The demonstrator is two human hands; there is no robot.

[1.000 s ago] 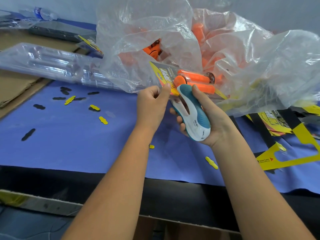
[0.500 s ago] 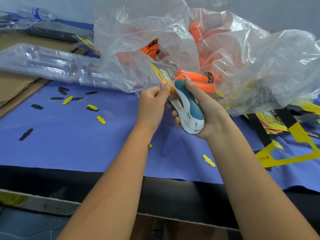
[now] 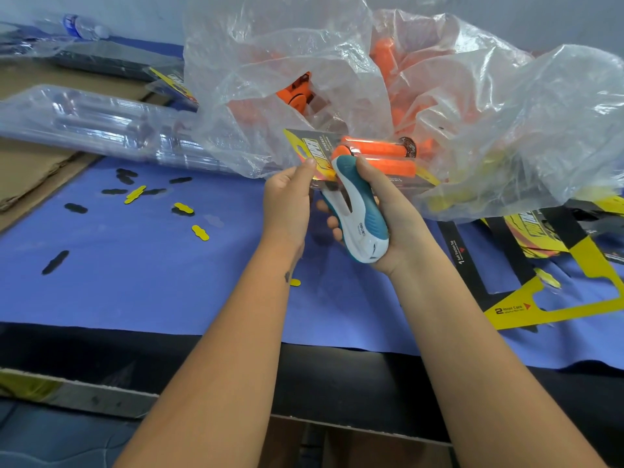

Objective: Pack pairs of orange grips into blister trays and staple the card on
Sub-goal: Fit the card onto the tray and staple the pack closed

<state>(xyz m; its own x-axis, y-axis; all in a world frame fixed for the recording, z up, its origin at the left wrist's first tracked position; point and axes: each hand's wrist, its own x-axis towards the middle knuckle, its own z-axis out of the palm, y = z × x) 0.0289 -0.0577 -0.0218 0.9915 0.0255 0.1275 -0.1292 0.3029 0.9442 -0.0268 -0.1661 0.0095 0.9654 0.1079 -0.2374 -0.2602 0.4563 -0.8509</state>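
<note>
Since a second ago the stapler has slid up the pack, so its nose now overlaps the card edge beside the left thumb, and both hands have kept their grip. Right hand wraps the stapler: fingers curl under its white belly, thumb lies along the teal rubbery top, palm behind the rounded butt. Left hand pinches the card's left end, thumb on the printed face, the other fingers folded behind; how tightly they close there is hidden. Pack is held in the air above the blue cloth, just in front of the bag. It is a clear, glossy blister over a grey-and-yellow card, with two smooth orange grips lying side by side inside, one showing a dark end cap. Behind, the thin crinkled bag holds more orange grips, blurred by the film. Clear ribbed trays lie stacked at left, flat yellow-and-black cards at right, and small lobed yellow and black punch-outs are scattered on the cloth.
</note>
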